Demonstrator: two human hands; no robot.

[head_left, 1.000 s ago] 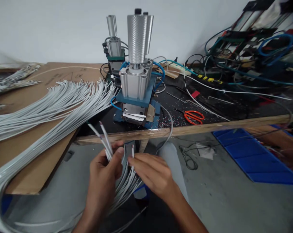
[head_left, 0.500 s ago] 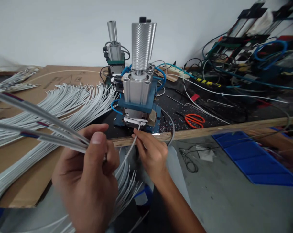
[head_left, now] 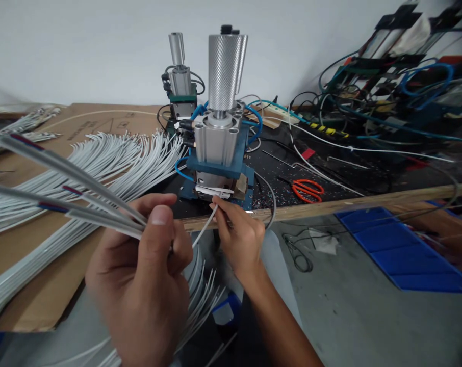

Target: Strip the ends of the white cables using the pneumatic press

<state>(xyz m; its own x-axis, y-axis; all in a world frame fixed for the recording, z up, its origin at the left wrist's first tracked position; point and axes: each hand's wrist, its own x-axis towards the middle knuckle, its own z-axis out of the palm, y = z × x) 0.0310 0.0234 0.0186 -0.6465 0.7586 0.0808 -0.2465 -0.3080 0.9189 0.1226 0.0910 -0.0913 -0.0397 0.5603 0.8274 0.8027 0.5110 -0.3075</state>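
My left hand (head_left: 145,275) is closed around several grey-white cables (head_left: 97,216), whose far ends show short stretches of red and blue wire where the sheath is gone. Thumb and fingers of my right hand (head_left: 240,232) pinch a single white cable (head_left: 205,229) close to its tip. That tip is at the front opening of a pneumatic wire-stripping machine (head_left: 215,142) with a knurled silver cylinder on top. My right fingertips hide the very end, so I cannot tell whether it is inside the opening.
Bundles of white cables (head_left: 112,158) lie on cardboard (head_left: 43,306) at left. Behind stands a second, similar machine (head_left: 181,81). Orange-handled scissors (head_left: 307,190) and stripped scraps lie right of the machine, near the wooden table edge (head_left: 330,201). A blue bin (head_left: 399,250) sits lower right.
My right fingertips have moved slightly up and left, nearer the machine's opening, with the cable. My left hand has shifted a little to the right with its cables.
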